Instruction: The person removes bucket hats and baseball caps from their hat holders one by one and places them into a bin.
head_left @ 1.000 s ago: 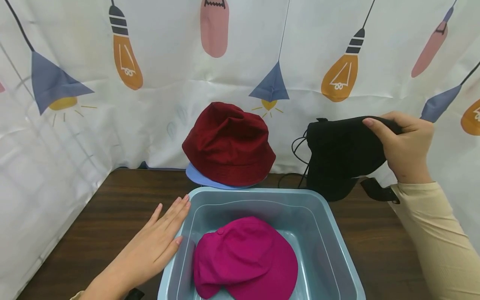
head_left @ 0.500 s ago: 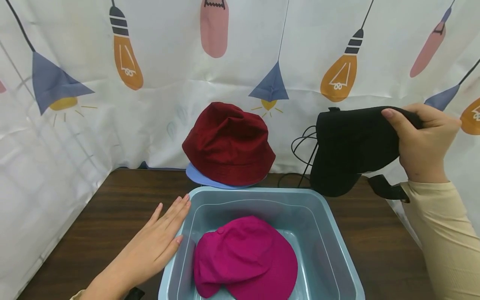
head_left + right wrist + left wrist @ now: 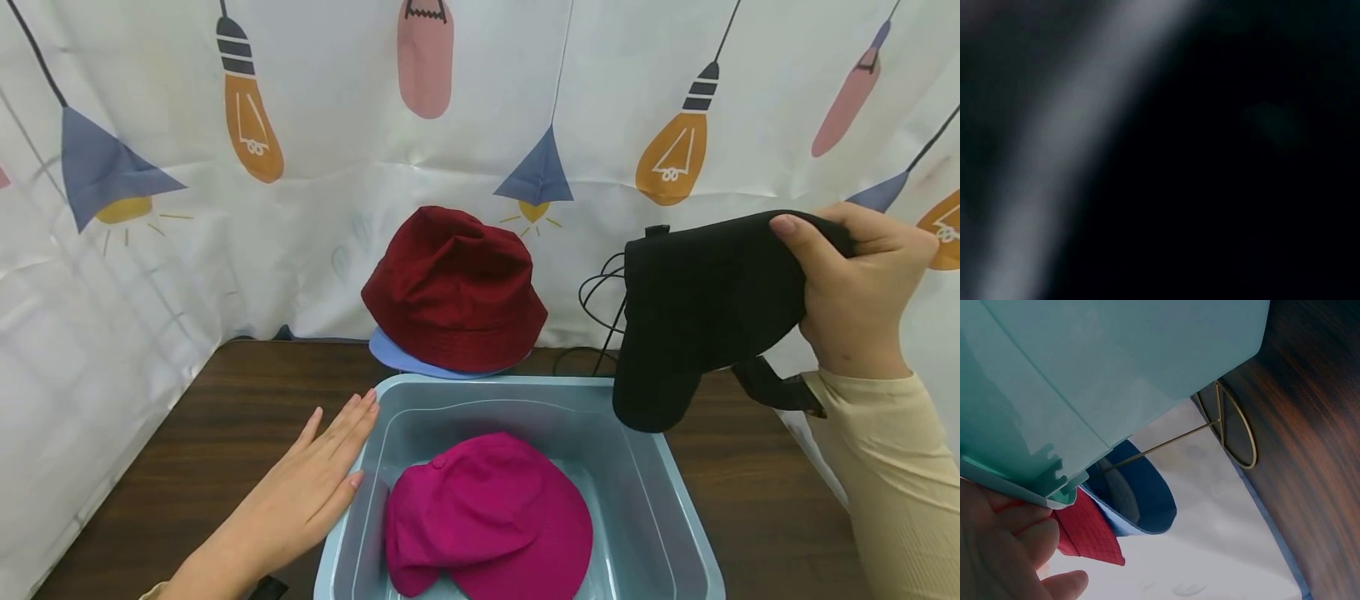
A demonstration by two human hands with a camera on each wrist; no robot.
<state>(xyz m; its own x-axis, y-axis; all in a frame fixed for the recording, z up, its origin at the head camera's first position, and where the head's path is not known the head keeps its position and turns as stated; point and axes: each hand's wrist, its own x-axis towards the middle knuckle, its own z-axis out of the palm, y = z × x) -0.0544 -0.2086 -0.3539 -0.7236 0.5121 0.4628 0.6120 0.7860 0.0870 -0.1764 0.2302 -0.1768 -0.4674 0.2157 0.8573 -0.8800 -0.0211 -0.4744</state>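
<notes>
In the head view my right hand (image 3: 873, 287) pinches a black cap (image 3: 712, 283) between thumb and fingers, holding it up at the right. The cap's lower end overlaps the far right corner of a light blue plastic bin (image 3: 487, 382). Inside that bin lies a magenta cap (image 3: 491, 517), brim to the right. My left hand (image 3: 300, 483) rests straight-fingered along the bin's left rim; in the left wrist view its fingers (image 3: 1038, 540) lie at the rim. The right wrist view is dark and blurred, the cap filling it.
Behind the bin a dark red bucket hat (image 3: 457, 292) sits over a light blue brim (image 3: 408, 357). A thin wire stand (image 3: 1254, 450) shows beneath the blue hat (image 3: 1154, 506). More dark wire loops rise right of the red hat. A patterned curtain (image 3: 322, 250) hangs behind the brown table (image 3: 195, 433).
My right hand has moved right and slightly up with the black cap. The cap's lower end has then swung down and left over the bin's corner. My left hand stays put.
</notes>
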